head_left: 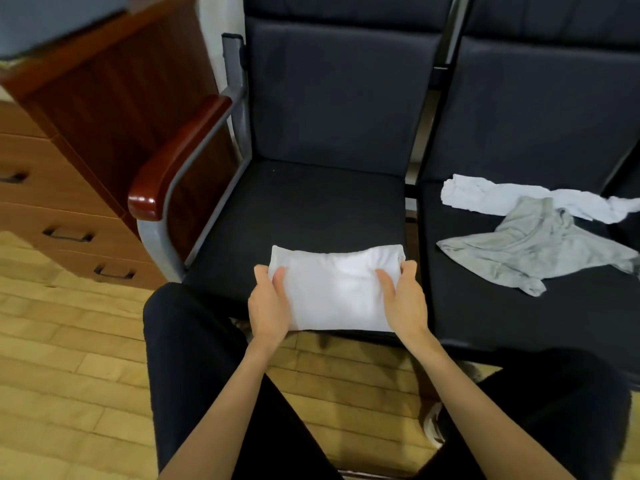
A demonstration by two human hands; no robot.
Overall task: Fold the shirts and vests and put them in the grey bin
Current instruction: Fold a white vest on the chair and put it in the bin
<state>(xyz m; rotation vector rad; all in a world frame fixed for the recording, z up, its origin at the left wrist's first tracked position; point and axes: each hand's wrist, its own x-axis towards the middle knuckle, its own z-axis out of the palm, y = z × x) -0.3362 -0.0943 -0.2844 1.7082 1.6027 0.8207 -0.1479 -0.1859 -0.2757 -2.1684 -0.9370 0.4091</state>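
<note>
You've got a soft white cloth garment (332, 289), folded and matt, on a matt black fabric seat (294, 202). Left of the seat: a glossy lacquered wood armrest (176, 157) on a dull grey metal frame (239, 95). Right of it, crumpled grey cloth (533, 251). The floor (69, 358) is pale wood planks.

I see open black seat (294, 202) beyond the folded white shirt (332, 289). The wooden armrest (180, 154) walls the left; crumpled grey vest (533, 247) and white shirt (519, 199) clutter the right seat (485, 306).

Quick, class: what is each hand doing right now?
Left hand: grips the folded white garment at its left edge.
Right hand: grips its right edge.
</note>
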